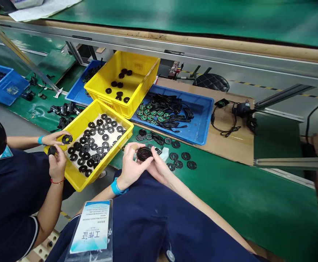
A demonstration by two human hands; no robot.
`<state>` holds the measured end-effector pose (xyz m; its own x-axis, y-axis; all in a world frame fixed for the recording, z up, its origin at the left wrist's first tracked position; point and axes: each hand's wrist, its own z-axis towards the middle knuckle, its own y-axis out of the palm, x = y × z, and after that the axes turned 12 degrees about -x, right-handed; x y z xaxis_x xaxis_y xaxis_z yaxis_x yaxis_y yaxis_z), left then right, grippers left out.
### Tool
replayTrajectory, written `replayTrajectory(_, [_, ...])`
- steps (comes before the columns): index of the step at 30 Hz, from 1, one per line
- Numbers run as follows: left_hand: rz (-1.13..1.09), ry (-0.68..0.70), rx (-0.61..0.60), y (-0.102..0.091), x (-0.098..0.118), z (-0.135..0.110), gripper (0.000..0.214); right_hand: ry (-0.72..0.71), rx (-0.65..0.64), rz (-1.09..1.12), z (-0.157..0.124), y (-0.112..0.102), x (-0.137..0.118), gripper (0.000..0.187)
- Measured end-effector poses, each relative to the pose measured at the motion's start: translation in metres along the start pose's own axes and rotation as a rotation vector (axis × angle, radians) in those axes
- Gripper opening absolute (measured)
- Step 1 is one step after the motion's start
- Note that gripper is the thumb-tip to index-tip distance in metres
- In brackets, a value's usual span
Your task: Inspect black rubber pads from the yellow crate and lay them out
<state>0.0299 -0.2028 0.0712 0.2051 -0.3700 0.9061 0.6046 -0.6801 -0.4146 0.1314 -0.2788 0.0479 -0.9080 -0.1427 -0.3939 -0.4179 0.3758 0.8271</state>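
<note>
A round black disc with curved grooves (144, 154) is held between my two hands, just above the near edge of the green bench. My left hand (130, 163), with a blue wristband, grips the disc from the left, thumb and fingers at its rim. From the right, my right hand (160, 165) pinches the same disc; some of its fingers are hidden underneath. Several loose black grooved discs (186, 156) lie on the bench to the right. Behind my hands are more discs, a coiled black cable (157, 138) and a pale blue-green scrap (165, 154).
At left, a co-worker's hands (57, 163) hold black rings over a yellow bin (101, 174) of discs. Another yellow bin (145, 85) stands behind it. A blue tray (202, 120) holds cables and green circuit boards. A metal rail (284, 162) juts in from the right.
</note>
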Motion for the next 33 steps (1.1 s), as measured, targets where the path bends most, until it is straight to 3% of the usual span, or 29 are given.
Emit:
replayTrajectory(4, [0.004,0.103,-0.046,-0.004,-0.005,-0.001,0.034,-0.005,0.121,-0.027,0.005,0.0,-0.006,0.062])
replayTrajectory(8, [-0.071,0.107,-0.074,-0.002,-0.01,-0.005,0.026,0.018,0.276,-0.298,0.011,-0.001,-0.02,0.066])
replayTrajectory(10, [-0.223,-0.025,-0.088,0.0,-0.012,-0.006,0.023,0.041,0.296,-0.552,0.013,-0.003,-0.028,0.073])
replayTrajectory(13, [-0.674,-0.316,-0.089,0.001,-0.014,-0.003,0.03,0.064,0.264,-0.891,0.018,-0.008,-0.037,0.083])
replayTrajectory(17, [-1.184,-0.554,-0.067,-0.002,-0.019,0.003,0.036,0.097,0.184,-1.11,0.028,-0.014,-0.039,0.082])
replayTrajectory(29, [-1.477,-0.716,0.023,-0.01,-0.018,0.01,0.043,0.187,0.18,-1.249,0.051,-0.009,-0.036,0.088])
replayTrajectory(33, [-1.465,-0.687,0.02,-0.01,-0.014,0.009,0.049,0.147,0.085,-1.153,0.058,-0.008,-0.037,0.084])
